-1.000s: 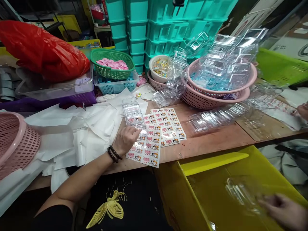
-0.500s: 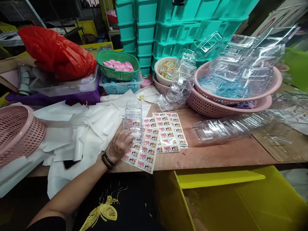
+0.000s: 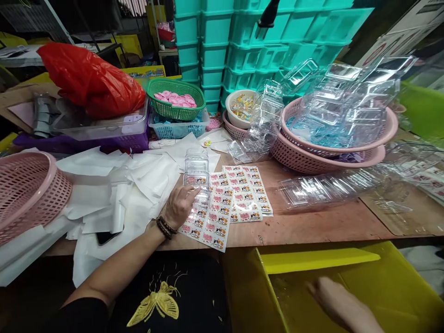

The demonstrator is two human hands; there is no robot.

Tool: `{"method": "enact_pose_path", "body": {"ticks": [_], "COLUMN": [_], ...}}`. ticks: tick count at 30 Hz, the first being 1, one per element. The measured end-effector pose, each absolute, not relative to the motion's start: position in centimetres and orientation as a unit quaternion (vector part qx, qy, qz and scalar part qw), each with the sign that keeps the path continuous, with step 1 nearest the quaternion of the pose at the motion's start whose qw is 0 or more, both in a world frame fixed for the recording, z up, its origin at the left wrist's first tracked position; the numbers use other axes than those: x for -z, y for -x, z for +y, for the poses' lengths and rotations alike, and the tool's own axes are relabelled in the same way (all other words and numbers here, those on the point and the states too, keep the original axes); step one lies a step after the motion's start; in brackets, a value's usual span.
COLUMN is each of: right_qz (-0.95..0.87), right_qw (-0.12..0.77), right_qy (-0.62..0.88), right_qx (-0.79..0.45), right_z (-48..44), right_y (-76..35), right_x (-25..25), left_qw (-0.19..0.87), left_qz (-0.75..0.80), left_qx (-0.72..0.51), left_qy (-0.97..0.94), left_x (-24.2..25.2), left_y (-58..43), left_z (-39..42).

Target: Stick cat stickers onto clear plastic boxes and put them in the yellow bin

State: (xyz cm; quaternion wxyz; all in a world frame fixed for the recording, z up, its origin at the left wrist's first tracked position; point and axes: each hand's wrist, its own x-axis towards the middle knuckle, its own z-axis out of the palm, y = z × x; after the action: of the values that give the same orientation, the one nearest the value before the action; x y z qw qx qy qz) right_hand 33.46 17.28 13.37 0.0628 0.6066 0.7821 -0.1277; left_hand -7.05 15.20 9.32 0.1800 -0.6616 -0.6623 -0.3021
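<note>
My left hand, a beaded bracelet on its wrist, is closed with curled fingers at the side of a clear plastic box. The box lies open over a sheet of cat-and-dog stickers, with one printed picture showing at its middle. Part of the box is hidden by the fingers. More sticker sheets overlap just to the right. My right hand is low at the right, over the inside of a yellow box; motion smears its fingers.
White backing papers and a pink basket lie left. Clear boxes lie in a row on the right, with others heaped in pink baskets. A green basket and teal crates stand behind.
My right hand has come into view over the yellow box. My left hand stays at the clear box, its fingers more curled. The whole view has shifted slightly.
</note>
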Motion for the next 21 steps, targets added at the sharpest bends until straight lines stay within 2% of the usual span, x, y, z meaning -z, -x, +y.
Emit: {"method": "enact_pose_path", "body": {"ticks": [1,4,6,11,17,19,21], "right_qz": [0.799,0.883,0.917,0.935,0.920,0.894,0.841], "right_qw": [0.081,-0.136,-0.196,-0.148,-0.164,-0.205,-0.264], "right_qy": [-0.576,-0.424,-0.320,-0.300,-0.322,-0.338,-0.339], "right_qx": [0.150,0.148,0.137,0.118,0.150,0.209,0.330], "right_z": [18.6,22.0,23.7,27.0,28.5,28.1,26.8], "right_y": [-31.5,-22.6,-15.5,-5.1,-5.2,-6.1,-7.1], "right_x": [-13.9,-15.4,-15.9,-15.7,-14.9,-15.2,-15.7], "left_qw": [0.174,0.152,0.134,0.058,-0.115,-0.174,-0.231], "left_qz": [-0.665,-0.672,-0.670,-0.646,-0.616,-0.608,-0.600], "left_qx": [0.307,0.324,0.340,0.405,0.525,0.578,0.632], "left_qy": [0.658,0.648,0.646,0.645,0.576,0.515,0.431], "left_x": [-9.2,-9.0,-9.1,-9.6,-10.6,-11.1,-11.6], "left_y": [7.1,7.1,7.2,7.5,7.7,7.5,7.0], "left_z": [15.3,15.6,16.0,16.7,14.8,13.9,13.2]}}
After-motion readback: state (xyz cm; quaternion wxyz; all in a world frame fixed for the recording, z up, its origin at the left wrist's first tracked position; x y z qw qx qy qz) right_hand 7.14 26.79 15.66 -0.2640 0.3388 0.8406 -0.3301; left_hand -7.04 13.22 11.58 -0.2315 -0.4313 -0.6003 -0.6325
